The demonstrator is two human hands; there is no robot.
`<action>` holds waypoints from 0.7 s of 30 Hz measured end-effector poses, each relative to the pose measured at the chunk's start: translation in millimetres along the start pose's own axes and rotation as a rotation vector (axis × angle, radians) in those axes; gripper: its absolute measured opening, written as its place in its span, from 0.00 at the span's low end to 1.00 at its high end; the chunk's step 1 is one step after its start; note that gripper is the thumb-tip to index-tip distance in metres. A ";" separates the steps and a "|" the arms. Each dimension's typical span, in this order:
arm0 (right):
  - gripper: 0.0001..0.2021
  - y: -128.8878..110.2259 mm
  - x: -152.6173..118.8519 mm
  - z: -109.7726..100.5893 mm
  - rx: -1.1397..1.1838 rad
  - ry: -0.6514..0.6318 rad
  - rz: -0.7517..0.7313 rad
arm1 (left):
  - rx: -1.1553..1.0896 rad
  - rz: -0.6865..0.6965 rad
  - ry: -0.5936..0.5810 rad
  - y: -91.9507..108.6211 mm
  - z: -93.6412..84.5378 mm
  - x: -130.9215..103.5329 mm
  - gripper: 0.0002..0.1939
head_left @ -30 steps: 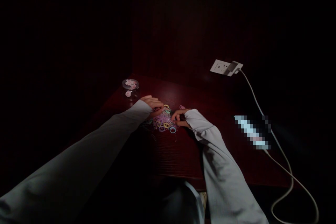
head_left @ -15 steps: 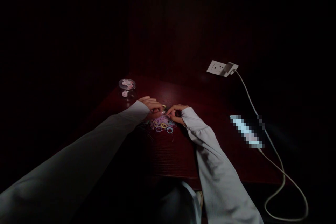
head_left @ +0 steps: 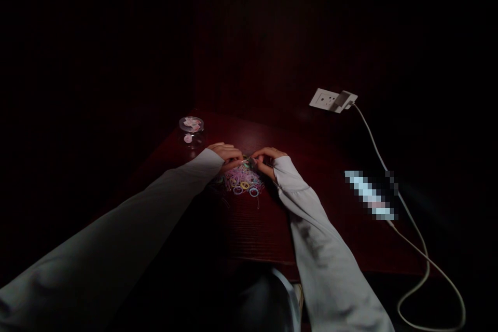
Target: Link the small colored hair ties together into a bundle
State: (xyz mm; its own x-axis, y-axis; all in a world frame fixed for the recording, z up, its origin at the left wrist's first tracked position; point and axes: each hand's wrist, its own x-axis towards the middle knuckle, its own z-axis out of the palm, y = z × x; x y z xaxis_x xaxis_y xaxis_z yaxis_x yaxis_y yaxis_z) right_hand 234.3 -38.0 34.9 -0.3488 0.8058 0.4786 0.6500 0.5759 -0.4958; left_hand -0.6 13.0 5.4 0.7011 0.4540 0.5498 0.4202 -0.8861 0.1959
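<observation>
A pile of small coloured hair ties point(head_left: 244, 185), mostly pink and purple with some yellow and blue rings, lies on the dark red table. Over the pile's far side is my left hand point(head_left: 229, 154), its fingers curled and closed in a pinch. My right hand point(head_left: 268, 158) faces it from the right, thumb and forefinger closed close to the left fingertips. Something small and dark, with a bit of green beside it, shows between the two hands. It is too dim and small to name.
A clear lidded jar point(head_left: 191, 132) with pink-and-white labels stands beyond my left hand. At the right, a pixelated bright-screened device point(head_left: 369, 194) lies on the table point(head_left: 257, 241). A white cable point(head_left: 371, 137) loops down from a charger in the wall socket point(head_left: 322, 99).
My fingertips have shifted slightly over the pile, and the small dark thing shows more between them. The whole view has drifted a little, so the still things appear further right.
</observation>
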 end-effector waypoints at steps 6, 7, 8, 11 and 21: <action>0.13 -5.4 -2.1 2.8 0.020 -0.004 0.012 | 0.020 -0.059 0.031 -13.6 18.3 5.1 0.18; 0.14 -4.5 -1.9 4.7 0.027 -0.023 -0.006 | 0.021 -0.057 0.034 -15.4 20.4 5.6 0.18; 0.15 -3.3 -1.7 6.4 0.035 -0.042 -0.024 | 0.020 -0.050 0.036 -16.8 21.8 5.9 0.18; 0.17 -0.4 -1.3 9.3 0.056 -0.069 -0.059 | 0.017 -0.036 0.049 -19.2 23.8 5.7 0.21; 0.17 -7.6 -2.7 8.8 0.087 -0.079 0.005 | 0.042 -0.057 0.032 -21.6 25.0 4.7 0.18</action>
State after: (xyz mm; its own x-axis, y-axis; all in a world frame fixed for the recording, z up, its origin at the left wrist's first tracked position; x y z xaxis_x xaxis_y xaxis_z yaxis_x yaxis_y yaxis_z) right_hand 224.4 -43.4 31.0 -0.4000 0.8152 0.4190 0.5923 0.5787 -0.5606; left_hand 8.0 36.7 -16.5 0.6567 0.4999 0.5647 0.4833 -0.8538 0.1937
